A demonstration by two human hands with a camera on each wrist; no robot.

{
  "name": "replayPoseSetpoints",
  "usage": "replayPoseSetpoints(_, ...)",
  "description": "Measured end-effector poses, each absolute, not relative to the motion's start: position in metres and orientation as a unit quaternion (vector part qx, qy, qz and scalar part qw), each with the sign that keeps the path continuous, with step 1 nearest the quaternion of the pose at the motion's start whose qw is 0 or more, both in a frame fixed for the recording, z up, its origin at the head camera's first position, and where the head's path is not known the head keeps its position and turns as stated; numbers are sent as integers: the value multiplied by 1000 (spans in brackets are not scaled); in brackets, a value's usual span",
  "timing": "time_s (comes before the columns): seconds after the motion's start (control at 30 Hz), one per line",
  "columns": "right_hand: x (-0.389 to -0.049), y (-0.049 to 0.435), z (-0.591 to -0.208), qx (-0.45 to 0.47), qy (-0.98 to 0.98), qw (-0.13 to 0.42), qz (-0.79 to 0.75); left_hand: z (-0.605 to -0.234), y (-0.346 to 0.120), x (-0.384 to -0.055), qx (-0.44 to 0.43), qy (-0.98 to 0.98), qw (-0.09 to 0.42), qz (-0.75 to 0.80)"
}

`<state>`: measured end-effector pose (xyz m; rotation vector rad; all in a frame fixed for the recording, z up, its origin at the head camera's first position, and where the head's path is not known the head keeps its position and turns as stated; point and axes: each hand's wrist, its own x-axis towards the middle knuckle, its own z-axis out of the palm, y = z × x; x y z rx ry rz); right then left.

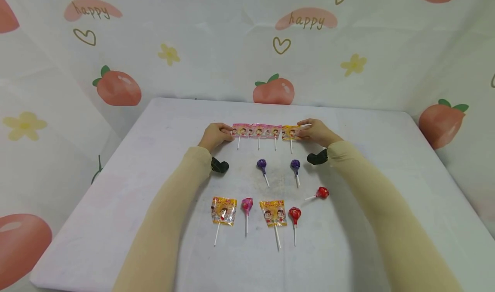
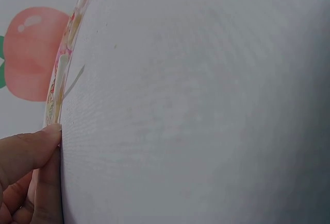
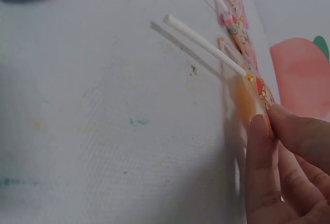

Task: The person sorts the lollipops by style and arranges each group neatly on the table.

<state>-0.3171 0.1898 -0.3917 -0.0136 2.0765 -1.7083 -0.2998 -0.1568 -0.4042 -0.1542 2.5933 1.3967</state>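
At the back of the table, three flat pink-wrapped lollipops (image 1: 257,131) lie side by side in a row. A yellow-wrapped lollipop (image 1: 289,133) continues it on the right. My left hand (image 1: 215,136) is at the row's left end, thumb and finger pinching the outer edge of the leftmost pink-wrapped lollipop (image 1: 240,130). At the opposite end, my right hand (image 1: 319,133) pinches the yellow wrapper's right edge between thumb and finger. In the right wrist view, that lollipop's white stick (image 3: 206,46) points away from the fingers and casts a shadow on the cloth.
Two purple lollipops (image 1: 261,164) lie between the forearms. Nearer the front are two more yellow-wrapped lollipops (image 1: 224,211), a pink round lollipop (image 1: 247,204) and two red ones (image 1: 294,214). A printed cloth backdrop (image 1: 216,38) hangs behind the white table (image 1: 116,189).
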Motion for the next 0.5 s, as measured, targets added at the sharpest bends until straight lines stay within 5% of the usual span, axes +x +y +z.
replayPoseSetpoints(0.5,-319,181,-389,-6,884,181,-430,-405,-157,-300,-52,872,98,476)
